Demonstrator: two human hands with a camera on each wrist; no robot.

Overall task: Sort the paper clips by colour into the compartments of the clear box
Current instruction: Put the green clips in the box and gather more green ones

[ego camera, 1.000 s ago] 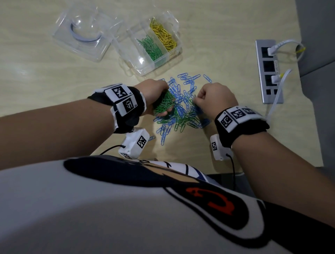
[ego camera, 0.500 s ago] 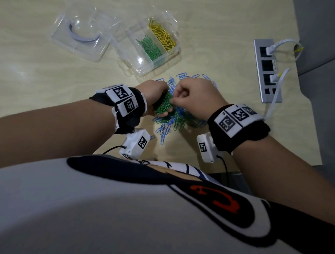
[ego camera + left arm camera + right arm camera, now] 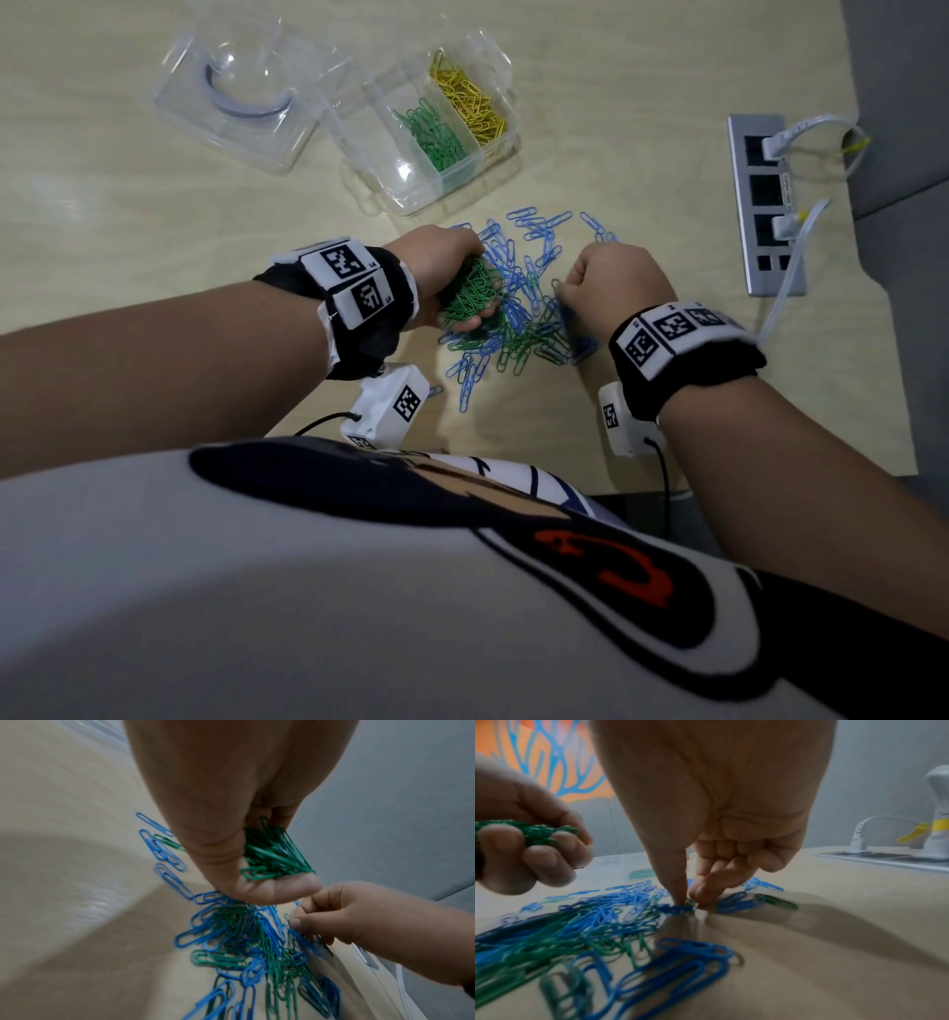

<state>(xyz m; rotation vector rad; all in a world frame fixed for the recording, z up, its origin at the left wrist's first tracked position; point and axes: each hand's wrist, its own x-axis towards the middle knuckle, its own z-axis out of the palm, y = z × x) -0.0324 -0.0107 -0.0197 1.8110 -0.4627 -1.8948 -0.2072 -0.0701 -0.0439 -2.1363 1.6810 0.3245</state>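
Observation:
A mixed heap of blue and green paper clips (image 3: 518, 313) lies on the table between my hands. My left hand (image 3: 452, 280) grips a bunch of green clips (image 3: 470, 298), seen close in the left wrist view as the green bunch (image 3: 275, 854). My right hand (image 3: 590, 288) is down on the heap's right side, thumb and forefinger pinching a green clip (image 3: 691, 902). Behind the heap stands the clear box (image 3: 390, 169): green clips (image 3: 434, 136) fill its middle compartment, yellow clips (image 3: 470, 105) the right one, and the left one looks bare.
The box's clear lid (image 3: 241, 92) lies open to the left of the box. A grey power strip (image 3: 765, 200) with white plugs and cables sits at the right, near the table edge. My torso hides the table's near edge.
My right hand has moved away from my left hand, back to the right side of the heap, and pinches a clip there. The left hand has held still with its green bunch.

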